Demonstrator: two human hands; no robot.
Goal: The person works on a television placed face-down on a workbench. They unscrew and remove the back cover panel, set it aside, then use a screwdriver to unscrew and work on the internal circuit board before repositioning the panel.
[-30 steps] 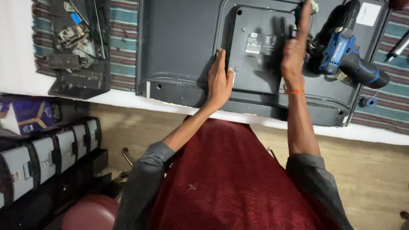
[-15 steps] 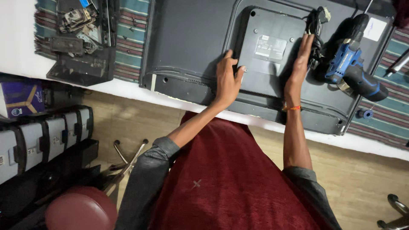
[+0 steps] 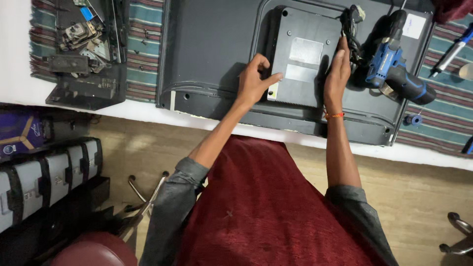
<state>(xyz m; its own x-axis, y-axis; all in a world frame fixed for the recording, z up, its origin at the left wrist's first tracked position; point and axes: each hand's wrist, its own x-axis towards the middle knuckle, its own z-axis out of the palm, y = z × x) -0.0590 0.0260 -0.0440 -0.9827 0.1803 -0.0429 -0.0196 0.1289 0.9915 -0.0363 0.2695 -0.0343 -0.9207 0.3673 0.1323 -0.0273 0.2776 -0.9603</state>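
Left hand (image 3: 253, 79) shifted onto grey, seemingly raised panel (image 3: 303, 61)

Grey sleeves pushed to the elbows; dark red garment; orange thread bracelet (image 3: 334, 116) on right wrist

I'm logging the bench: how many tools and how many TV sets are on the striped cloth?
Cordless drill: 1
Screwdriver: 1
Flat TV set, back up: 1
Dismantled black chassis with loose parts: 1
Total: 4

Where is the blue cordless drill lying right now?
In the head view, the blue cordless drill lies on the television back panel, upper right, just beyond the right hand.
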